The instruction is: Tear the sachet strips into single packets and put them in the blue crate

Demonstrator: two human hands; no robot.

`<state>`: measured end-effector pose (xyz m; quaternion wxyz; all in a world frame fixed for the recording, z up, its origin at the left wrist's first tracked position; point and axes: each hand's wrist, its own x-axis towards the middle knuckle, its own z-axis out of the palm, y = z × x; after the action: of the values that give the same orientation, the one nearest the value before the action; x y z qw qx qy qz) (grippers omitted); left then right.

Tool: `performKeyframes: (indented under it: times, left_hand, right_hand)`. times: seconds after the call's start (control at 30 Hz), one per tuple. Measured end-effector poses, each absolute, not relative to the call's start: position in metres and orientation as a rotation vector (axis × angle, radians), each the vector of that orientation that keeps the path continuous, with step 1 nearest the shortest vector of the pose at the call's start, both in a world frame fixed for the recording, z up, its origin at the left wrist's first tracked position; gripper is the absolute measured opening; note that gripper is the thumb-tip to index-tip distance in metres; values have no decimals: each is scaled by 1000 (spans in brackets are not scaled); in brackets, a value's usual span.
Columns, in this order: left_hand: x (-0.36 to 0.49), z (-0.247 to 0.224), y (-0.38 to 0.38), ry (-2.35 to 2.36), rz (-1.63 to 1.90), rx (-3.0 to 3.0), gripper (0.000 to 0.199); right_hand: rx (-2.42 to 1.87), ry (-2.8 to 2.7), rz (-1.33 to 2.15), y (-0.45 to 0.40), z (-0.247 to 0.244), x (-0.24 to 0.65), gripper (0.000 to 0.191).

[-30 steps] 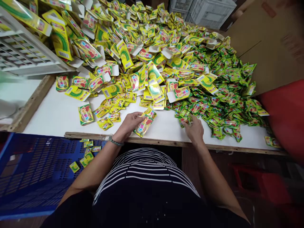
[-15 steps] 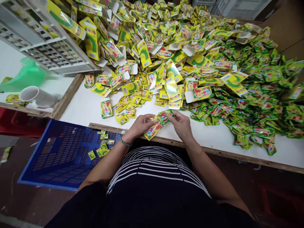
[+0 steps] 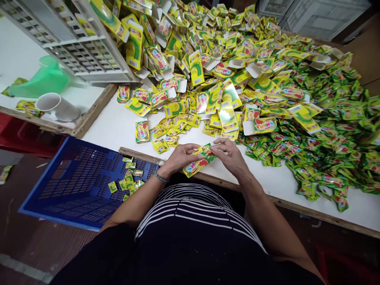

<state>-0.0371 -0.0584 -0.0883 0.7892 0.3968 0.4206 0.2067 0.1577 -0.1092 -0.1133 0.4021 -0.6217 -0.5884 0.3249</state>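
My left hand point(image 3: 181, 159) is closed around a small yellow-and-green printed carton point(image 3: 193, 168), held tilted over the table's front edge. At the carton's upper right end shows a green sachet point(image 3: 208, 150). The fingertips of my right hand point(image 3: 230, 156) are bent against that sachet; its thumb is partly hidden. Just beyond my hands lie several yellow sachets point(image 3: 160, 145) in a small group. To their left a closed carton point(image 3: 142, 131) lies by itself on the white table point(image 3: 103, 122).
Open yellow cartons point(image 3: 196, 68) form a big heap at the back, and green sachets point(image 3: 320, 158) pile up at right. A blue basket point(image 3: 59, 190) with several cartons stands below left. A white crate point(image 3: 95, 55), a white cup point(image 3: 56, 106) and a green scoop point(image 3: 41, 81) are at left.
The view has shifted, so the table's contents sit farther right. My right hand's fingers have risen and spread a little at the sachet end, while my left hand keeps the carton.
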Motion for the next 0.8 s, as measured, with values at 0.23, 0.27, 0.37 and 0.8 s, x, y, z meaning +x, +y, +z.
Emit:
performKeyframes:
  times: [0.23,0.27,0.37,0.8]
  left_hand:
    - [-35,-83,-60,937,541,814,57]
    - [-35,-83,-61,937,546,832,56]
    - [-34,-84,-63,949,629,915,59]
    - [-39,-89,-63,913,696,993,46]
  right_hand:
    - [-1509,-1382,1124,-112,-113,133,38]
    - [-1495,-1340,1176,-113,-112,131,41]
    - [-1470,-1227,1127,-115,-111,129,45]
    - [-1313,-1052,1240,-111,-109,123,41]
